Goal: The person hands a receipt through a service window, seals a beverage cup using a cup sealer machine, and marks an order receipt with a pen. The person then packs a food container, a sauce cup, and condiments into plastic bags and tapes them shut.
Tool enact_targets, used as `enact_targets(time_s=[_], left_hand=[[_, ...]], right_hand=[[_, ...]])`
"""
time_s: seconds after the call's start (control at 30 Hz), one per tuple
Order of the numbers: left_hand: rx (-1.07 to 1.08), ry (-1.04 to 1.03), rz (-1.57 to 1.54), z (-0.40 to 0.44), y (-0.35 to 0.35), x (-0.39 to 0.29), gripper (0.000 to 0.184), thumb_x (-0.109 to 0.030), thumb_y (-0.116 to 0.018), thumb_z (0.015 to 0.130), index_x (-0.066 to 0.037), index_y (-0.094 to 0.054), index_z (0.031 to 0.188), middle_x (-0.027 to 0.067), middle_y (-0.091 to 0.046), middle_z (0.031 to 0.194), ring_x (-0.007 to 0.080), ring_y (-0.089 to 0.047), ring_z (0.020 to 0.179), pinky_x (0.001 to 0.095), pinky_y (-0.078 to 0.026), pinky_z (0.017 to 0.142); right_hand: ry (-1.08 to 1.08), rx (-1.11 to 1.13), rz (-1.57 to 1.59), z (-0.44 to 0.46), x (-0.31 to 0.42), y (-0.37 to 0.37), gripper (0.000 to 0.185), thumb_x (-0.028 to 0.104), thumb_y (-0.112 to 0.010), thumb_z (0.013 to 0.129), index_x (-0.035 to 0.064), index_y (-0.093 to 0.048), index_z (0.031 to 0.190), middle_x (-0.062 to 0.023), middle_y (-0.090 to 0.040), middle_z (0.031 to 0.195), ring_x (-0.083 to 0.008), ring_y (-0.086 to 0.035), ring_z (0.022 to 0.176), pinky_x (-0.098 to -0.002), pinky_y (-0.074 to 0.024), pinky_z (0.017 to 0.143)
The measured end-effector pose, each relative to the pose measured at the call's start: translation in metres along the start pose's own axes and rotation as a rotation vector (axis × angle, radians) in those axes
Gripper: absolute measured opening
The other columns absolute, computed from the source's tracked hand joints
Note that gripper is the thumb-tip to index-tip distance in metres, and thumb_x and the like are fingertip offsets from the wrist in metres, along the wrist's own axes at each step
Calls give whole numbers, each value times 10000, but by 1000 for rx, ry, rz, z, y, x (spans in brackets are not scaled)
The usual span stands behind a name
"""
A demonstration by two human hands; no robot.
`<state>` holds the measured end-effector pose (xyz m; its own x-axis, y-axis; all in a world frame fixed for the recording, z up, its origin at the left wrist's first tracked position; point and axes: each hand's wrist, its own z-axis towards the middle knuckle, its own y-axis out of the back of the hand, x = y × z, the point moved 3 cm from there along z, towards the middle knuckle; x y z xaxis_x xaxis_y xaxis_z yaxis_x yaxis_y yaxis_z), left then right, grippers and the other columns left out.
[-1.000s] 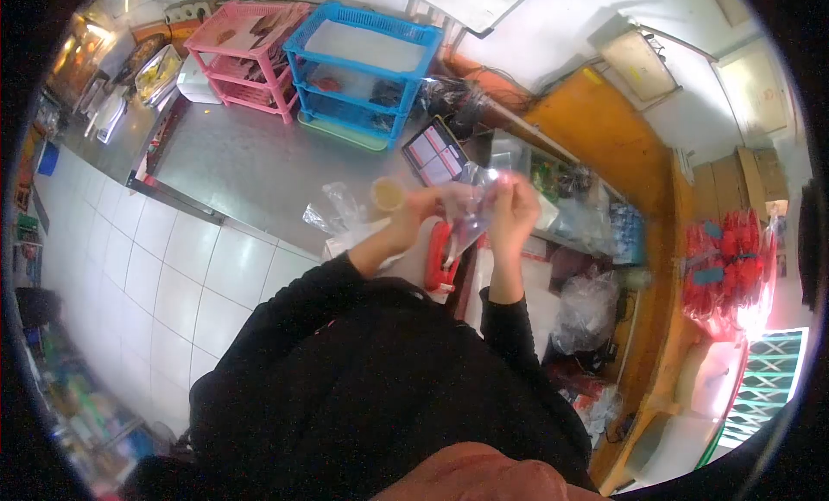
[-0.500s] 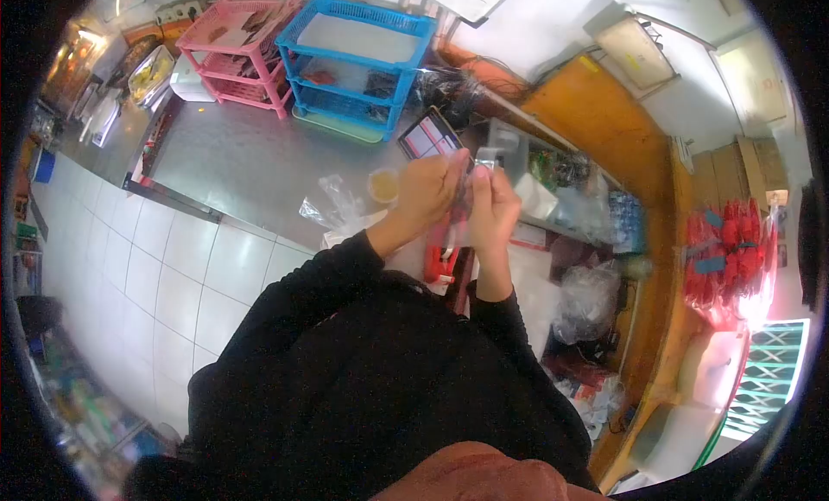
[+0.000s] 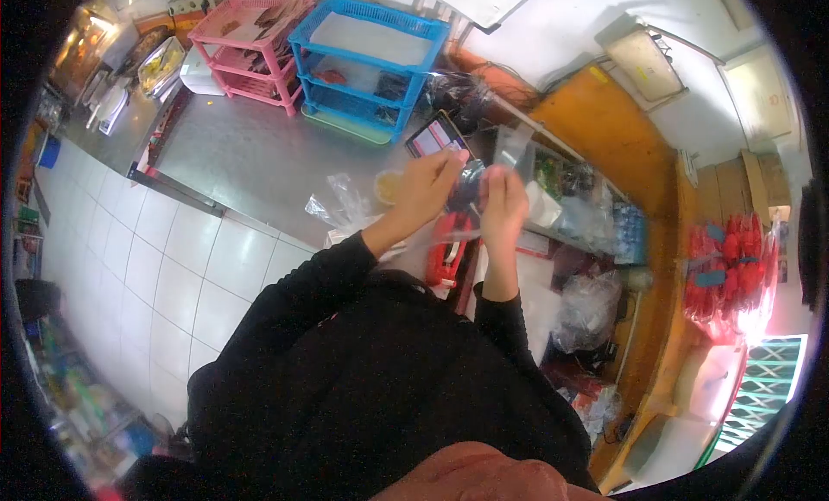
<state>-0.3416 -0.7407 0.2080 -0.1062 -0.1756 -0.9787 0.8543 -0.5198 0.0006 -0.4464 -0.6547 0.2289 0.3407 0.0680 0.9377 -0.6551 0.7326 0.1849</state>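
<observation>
My left hand and my right hand face each other above the table's near edge, fingers pinched. Between them a clear plastic bag is stretched, its film rising above my right hand. A dark patch shows between my fingers; whether it lies in the bag or behind it I cannot tell. Just beyond my hands lies a phone or small tablet with a lit screen. Left of my left wrist are a small round yellow item and crumpled clear plastic. Below my hands sits a red object, partly covered.
The metal table carries a pink tiered rack and a blue tiered rack. At right, a shelf holds plastic packs and a bundled clear bag. Red packets hang near the right wall. Tiled floor lies at left.
My hands have moved slightly apart, my right hand turning and shifting right. The plastic bag now spreads between and above them. The view has shifted slightly.
</observation>
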Motion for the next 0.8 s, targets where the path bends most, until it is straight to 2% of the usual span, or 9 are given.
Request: enact_targets(time_s=[0.07,0.17,0.27,0.3,0.4,0.47,0.53,0.7,0.8], left_hand=[[19,-40,81,2,-5,5,456,-347,-445,965,7,-518,687,153,-417,531,166,-385,476,350,-363,482],[-27,-48,-53,-8,-24,9,497,-364,-434,965,19,-510,657,158,-426,522,165,-391,473,365,-356,478],[-138,-178,56,-12,-31,-7,498,-360,-436,961,26,-518,656,188,-455,538,215,-437,459,391,-351,480],[-105,-172,48,-9,-31,-4,500,-357,-434,960,27,-519,650,199,-459,545,245,-455,461,400,-349,481],[-53,-151,23,15,-28,9,508,-349,-429,958,29,-518,630,219,-460,553,297,-484,460,413,-342,480],[-34,-91,10,17,-28,19,515,-346,-425,959,29,-510,615,215,-444,538,283,-468,451,406,-336,472],[-121,-224,13,12,-34,-10,525,-352,-429,957,28,-503,602,207,-440,527,265,-445,445,403,-334,471],[-43,-121,123,31,-18,-4,503,-343,-446,944,21,-519,605,215,-530,582,363,-501,509,422,-359,503],[-119,-208,6,11,-35,-15,487,-330,-448,945,17,-524,612,201,-547,597,346,-518,531,413,-371,519]], right_hand=[[164,-30,-209,-5,9,-5,271,206,-522,945,17,-574,758,28,-493,616,-100,-412,531,-256,-348,493],[608,-110,-325,-20,4,-23,282,202,-509,944,4,-557,750,0,-443,577,-102,-401,543,-280,-356,500],[248,-9,-408,15,-4,-11,294,186,-535,925,23,-551,682,-145,-471,574,-223,-461,472,-333,-418,499],[154,-24,-257,19,-4,-12,312,193,-527,929,17,-568,675,-150,-478,560,-247,-471,467,-343,-422,493],[715,-143,-310,-14,25,-29,379,233,-492,953,10,-529,650,-135,-439,542,-201,-409,460,-347,-384,460],[492,-71,-330,-1,21,-23,346,209,-497,950,3,-549,677,-134,-453,552,-198,-427,459,-323,-384,471],[166,-8,-320,31,8,-9,277,177,-525,933,-6,-620,748,-142,-508,580,-224,-501,468,-311,-412,496],[766,-128,-303,0,20,-29,350,220,-502,948,5,-581,683,-187,-493,571,-267,-478,454,-333,-386,469],[217,-38,-358,43,7,-13,256,179,-536,926,-11,-657,805,-189,-540,625,-253,-532,496,-307,-429,510]])
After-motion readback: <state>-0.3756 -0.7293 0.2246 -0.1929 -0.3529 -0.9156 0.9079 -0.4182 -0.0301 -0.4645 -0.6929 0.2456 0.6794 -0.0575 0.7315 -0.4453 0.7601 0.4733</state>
